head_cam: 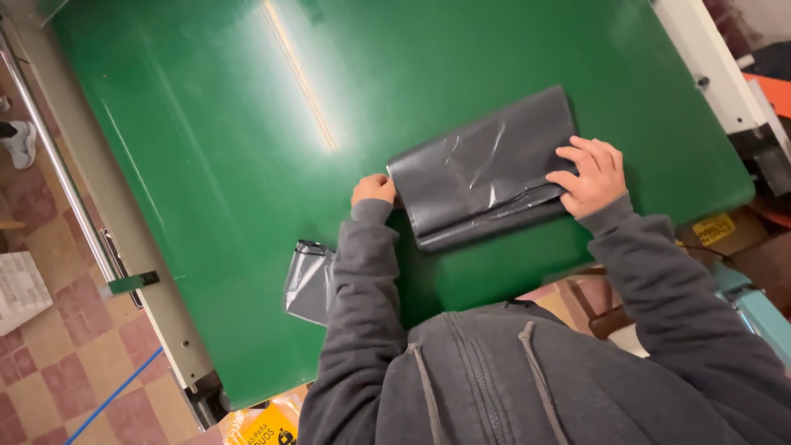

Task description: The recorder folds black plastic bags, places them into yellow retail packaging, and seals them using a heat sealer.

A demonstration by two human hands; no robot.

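Grey bag [482, 169]: folded plastic, flat on the green table [222, 165], near its front edge, creased and glossy, a flap doubled under along the near side

Left hand [373, 189]: at the bag's left edge, fingers curled in and pinching that edge; grey sleeve runs back to the body

Right hand [592, 175]: laid on the bag's right end, fingers spread and pressing flat, gripping nothing

Second bag [309, 282]: grey plastic, beside the left sleeve and partly hidden by it, well apart from either hand

Floor [49, 354]: checked tiles left of the table
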